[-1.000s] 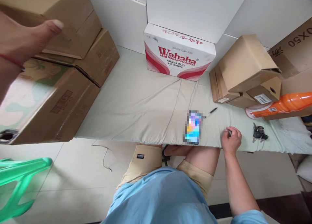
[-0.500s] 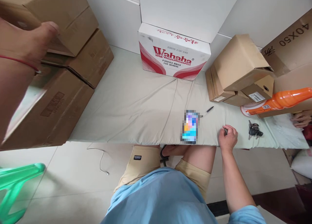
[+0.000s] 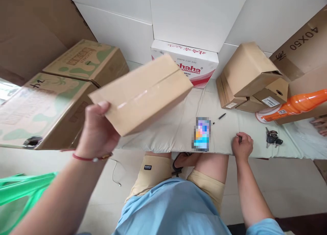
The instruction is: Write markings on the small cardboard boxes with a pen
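Note:
My left hand (image 3: 98, 131) grips a plain brown cardboard box (image 3: 143, 93) by its near left end, thumb on top and fingers hidden below. The box is held tilted above the covered table (image 3: 176, 129), and a strip of clear tape runs along its seam. My right hand (image 3: 242, 146) rests closed at the table's front edge. A small dark end of something shows between its fingers, too little to name. A phone (image 3: 201, 134) with a blurred screen and a black pen (image 3: 219, 118) lie between my hands. Right of my right hand lies a bunch of keys (image 3: 273, 137).
Two large printed cartons (image 3: 51, 105) stand at the left. A white and red Wahaha water carton (image 3: 201, 68) is against the wall. Several smaller boxes (image 3: 251, 69) and an orange bottle (image 3: 296, 105) are at the right. A green plastic stool (image 3: 28, 187) stands on the floor.
My left hand has brought the cardboard box off the cartons at the left, rightward over the table. The printed tops of those cartons now show. My right hand stays in place.

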Demonstrator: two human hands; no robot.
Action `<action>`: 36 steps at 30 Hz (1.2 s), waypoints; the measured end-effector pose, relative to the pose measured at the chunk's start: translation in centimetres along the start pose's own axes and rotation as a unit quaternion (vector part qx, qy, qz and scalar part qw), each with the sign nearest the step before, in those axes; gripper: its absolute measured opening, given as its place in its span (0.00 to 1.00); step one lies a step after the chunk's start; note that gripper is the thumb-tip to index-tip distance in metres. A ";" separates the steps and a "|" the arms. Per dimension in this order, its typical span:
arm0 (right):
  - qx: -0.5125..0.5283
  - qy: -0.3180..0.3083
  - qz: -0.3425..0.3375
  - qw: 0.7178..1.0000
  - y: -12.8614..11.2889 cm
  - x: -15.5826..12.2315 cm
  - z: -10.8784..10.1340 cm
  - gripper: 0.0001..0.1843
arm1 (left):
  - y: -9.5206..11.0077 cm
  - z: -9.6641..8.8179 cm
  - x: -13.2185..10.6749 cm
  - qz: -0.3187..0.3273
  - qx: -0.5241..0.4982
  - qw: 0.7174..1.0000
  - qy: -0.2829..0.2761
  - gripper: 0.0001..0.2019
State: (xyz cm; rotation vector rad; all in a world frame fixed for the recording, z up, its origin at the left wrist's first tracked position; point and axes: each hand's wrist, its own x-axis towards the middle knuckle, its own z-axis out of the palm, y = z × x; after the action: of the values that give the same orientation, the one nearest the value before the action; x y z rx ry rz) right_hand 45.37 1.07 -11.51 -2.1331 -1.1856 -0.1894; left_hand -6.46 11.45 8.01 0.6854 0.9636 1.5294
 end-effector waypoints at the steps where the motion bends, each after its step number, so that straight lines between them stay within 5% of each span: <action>1: 0.009 0.000 0.009 1.000 -0.1 0.1 -0.2 0.12 | -1.5 -0.3 -1.2 -0.044 0.009 0.999 0.013 0.32; 3: 0.028 0.002 0.031 0.999 -0.8 -0.3 -0.7 0.13 | -4.3 -1.2 -3.3 -0.125 0.028 0.991 0.033 0.31; 6: 0.067 0.002 0.059 0.996 -3.6 -2.4 -1.9 0.17 | -7.1 -2.7 -5.2 -0.157 0.067 0.985 0.030 0.33; 9: 0.204 -0.051 0.097 0.973 -8.7 -5.7 -3.4 0.16 | -7.9 -3.8 -5.6 -0.116 0.143 0.983 -0.018 0.34; 14: 0.409 -0.196 0.132 0.881 -17.1 -8.5 -4.5 0.25 | -7.7 -4.3 -5.6 0.002 0.274 0.952 -0.133 0.42; 19: 0.479 -0.275 0.131 0.824 -20.2 -8.0 -4.1 0.27 | -7.8 -4.5 -7.5 0.132 0.275 0.930 -0.205 0.62; 22: 0.506 -0.270 0.147 0.806 -20.7 -8.1 -3.9 0.25 | -7.6 -4.6 -8.6 0.108 0.176 0.953 -0.220 0.58; 29: 0.472 -0.229 0.202 0.827 -20.7 -8.9 -4.2 0.20 | -7.2 -4.8 -8.7 -0.019 0.040 0.982 -0.185 0.37; 36: 0.393 -0.283 0.019 0.875 -21.4 -10.3 -6.3 0.29 | -6.8 -6.2 -9.2 -0.144 0.052 0.985 -0.074 0.34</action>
State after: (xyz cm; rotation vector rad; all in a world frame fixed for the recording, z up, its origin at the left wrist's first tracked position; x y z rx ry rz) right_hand 23.66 -2.50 -0.64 -1.4870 -1.2322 0.8574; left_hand -6.64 1.25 -0.18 0.6897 0.9882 1.1655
